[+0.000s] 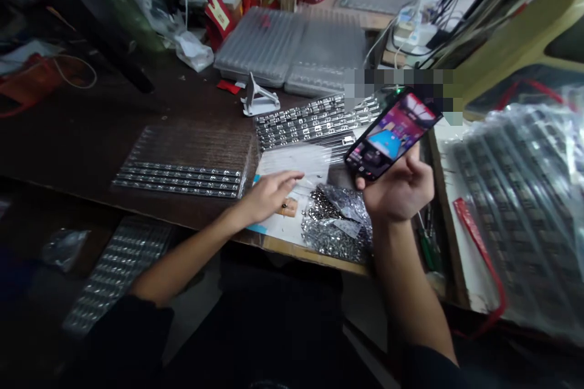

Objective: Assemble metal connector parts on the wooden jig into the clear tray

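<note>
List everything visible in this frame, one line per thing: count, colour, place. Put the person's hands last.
phone: one, black with lit screen, held above the bench at right
loose parts: one pile, silver, on the bench edge below the phone
white sheet: one, under the left hand
strip tray: one, clear with silver rows, bench left of centre
strips: one bundle, silver, behind the sheet
stand: one, white, mid bench
clear cases: two or more, grey, far bench
bagged strips: one stack, dark, far right
screwdriver: one, green, by the right wrist
left hand: flat on the sheet
right hand: gripping the phone
</note>
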Available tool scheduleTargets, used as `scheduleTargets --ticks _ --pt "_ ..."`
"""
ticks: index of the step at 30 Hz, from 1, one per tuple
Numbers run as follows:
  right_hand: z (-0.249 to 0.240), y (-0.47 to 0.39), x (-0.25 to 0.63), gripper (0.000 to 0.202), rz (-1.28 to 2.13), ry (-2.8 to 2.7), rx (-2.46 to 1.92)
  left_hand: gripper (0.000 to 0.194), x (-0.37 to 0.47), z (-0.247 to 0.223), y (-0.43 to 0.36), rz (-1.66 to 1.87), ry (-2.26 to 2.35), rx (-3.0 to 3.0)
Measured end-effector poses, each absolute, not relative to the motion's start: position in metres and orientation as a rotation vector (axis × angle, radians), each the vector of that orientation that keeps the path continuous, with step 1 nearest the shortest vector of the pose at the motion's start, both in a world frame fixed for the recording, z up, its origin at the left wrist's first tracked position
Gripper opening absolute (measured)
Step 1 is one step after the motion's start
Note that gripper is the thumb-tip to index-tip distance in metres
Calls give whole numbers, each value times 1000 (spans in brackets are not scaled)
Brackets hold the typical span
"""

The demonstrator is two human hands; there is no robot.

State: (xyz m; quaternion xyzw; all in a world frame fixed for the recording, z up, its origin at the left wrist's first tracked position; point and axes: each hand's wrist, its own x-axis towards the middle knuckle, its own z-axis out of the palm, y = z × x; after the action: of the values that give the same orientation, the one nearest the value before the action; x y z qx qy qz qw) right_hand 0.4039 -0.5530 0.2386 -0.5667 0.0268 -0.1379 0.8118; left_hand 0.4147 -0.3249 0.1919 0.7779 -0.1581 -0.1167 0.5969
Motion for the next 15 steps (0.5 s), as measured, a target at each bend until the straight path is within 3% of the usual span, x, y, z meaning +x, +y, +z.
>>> scheduleTargets --ticks 5,12,15 --pt "236 -564 409 50 -430 99 -1096 53 397 174 -341 -343 -521 2079" --pt "229 -555 412 54 -364 52 -1001 82 413 168 -378 -374 -562 2431" --pt "226 -551 411 55 -360 15 -950 81 415 175 -392 -465 -647 2595"
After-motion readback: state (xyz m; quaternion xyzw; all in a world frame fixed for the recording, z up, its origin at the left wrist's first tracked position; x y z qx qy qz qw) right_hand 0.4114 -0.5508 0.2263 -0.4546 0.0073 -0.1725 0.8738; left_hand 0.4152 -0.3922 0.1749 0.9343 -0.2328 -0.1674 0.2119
